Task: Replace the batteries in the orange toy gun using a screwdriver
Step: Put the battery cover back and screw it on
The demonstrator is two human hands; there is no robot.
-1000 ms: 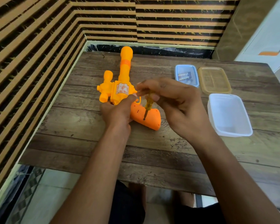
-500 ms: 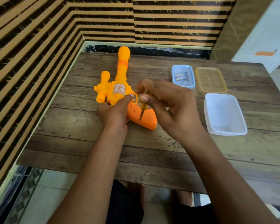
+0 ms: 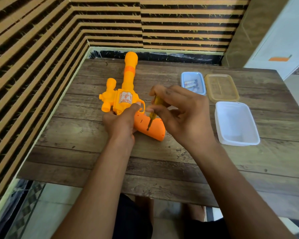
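- While the orange toy gun (image 3: 126, 99) is lying flat on the wooden table (image 3: 76, 135) with its barrel pointing away toward the wall, the left hand (image 3: 121, 121) is clamping it where the body meets the grip, fingers curled around it and the thumb resting by the trigger guard.
- The right hand (image 3: 185, 116) is pinching the yellow handle of the screwdriver (image 3: 154, 111) between thumb and forefinger.
- Compared with a second ago, the remaining fingers (image 3: 175, 107) are fanning out loosely instead of bunching over the handle, and the wrist is sitting at a different angle.
- The tip is staying planted on the same dark spot on the grip, so this is probably one twist in a run of turns on the cover screw. Whether it is loosening or tightening is not showing.
- The battery cover is looking closed, so the swap itself is likely still waiting.
- Batteries (image 3: 190, 83) are lying in the blue tub (image 3: 182, 81), well to the right of the gun, beside an amber lid (image 3: 221, 87) and a white tub (image 3: 236, 123).
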